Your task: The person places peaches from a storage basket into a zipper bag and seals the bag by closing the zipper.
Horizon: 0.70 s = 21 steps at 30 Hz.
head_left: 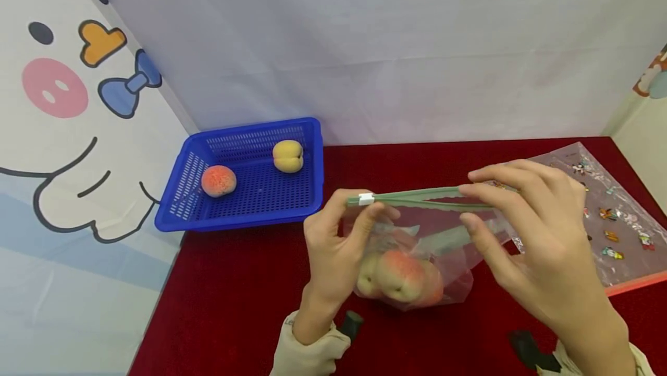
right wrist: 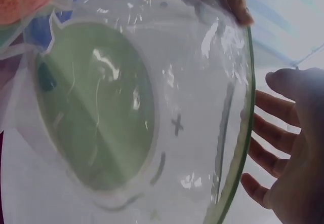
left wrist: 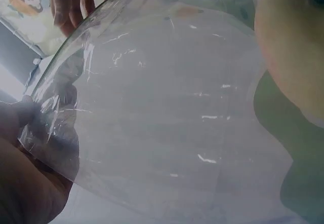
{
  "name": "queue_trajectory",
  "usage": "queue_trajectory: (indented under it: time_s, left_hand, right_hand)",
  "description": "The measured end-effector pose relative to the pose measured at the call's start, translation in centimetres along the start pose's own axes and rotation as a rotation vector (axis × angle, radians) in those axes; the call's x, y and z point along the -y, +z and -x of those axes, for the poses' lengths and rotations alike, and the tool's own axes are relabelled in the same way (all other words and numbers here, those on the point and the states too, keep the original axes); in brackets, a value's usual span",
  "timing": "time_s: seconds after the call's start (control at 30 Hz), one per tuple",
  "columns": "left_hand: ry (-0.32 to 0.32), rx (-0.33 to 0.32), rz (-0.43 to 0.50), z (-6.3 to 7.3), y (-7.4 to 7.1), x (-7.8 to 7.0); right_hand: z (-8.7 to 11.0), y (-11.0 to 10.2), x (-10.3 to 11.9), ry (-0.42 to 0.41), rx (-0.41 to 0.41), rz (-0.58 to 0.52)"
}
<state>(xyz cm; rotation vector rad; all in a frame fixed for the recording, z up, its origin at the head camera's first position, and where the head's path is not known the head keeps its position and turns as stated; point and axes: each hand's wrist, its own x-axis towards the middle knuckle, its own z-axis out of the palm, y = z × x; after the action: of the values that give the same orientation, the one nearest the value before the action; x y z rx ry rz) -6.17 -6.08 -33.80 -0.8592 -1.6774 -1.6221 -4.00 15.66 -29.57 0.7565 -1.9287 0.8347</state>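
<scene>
Hanging behind the bag (head_left: 417, 245), fabric (head_left: 385, 46) borders red cloth (head_left: 234, 295).

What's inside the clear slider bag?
Peaches, at least three, cluster in the lower part of the clear slider bag. They overlap, so anything directly behind them is covered and I can't give a full count.

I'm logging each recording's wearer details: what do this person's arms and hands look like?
No glove or ring shows on the left hand or right hand. The left sleeve is cream, with a tiny, unreadable cuff marking; the right sleeve, barely in view, looks cream too. A dark, stubby piece shows at the left sleeve, another at the right.
</scene>
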Motion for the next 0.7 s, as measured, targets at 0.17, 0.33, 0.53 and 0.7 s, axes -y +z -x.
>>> queue_trajectory:
  time_s: [0.17, 0.33, 0.53, 0.7]
  left_hand:
    - [0.020, 0.048, 0.007, 0.1, 0.3, -0.1]
    - [0.030, 0.062, 0.007, 0.2, 0.4, -0.2]
    - [0.030, 0.064, -0.042, 0.6, 0.0, -0.3]
    - [0.029, 0.013, -0.091, 1.1, -0.6, -0.5]
  right_hand:
    - [-0.4, 1.1, 0.2, -0.061, 0.085, -0.023]
    - [-0.1, 1.6, -0.1, -0.076, 0.111, -0.031]
    - [0.0, 1.9, -0.2, -0.065, 0.086, -0.056]
    - [-0.2, 2.0, -0.1, -0.057, 0.079, -0.066]
